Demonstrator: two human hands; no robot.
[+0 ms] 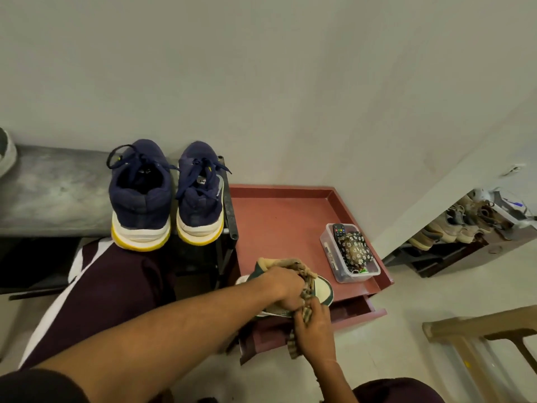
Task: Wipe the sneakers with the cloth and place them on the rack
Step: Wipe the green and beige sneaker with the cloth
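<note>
Head view: we log the left hand (286, 289), grip closed round a green-and-cream sneaker (323, 287) at the near edge of the red tabletop (279, 222); the right hand (315, 334), grip curled on the checked cloth (293, 347), holds it against that sneaker. We note a navy pair (139, 196) standing on the rack (58, 190) at left, heels toward us, just beside the tabletop.

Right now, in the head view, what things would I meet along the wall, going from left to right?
Grey metal rack top, pair of navy-blue yellow-soled sneakers, reddish-brown tray-top table, clear plastic box, low shelf of worn shoes.
</note>
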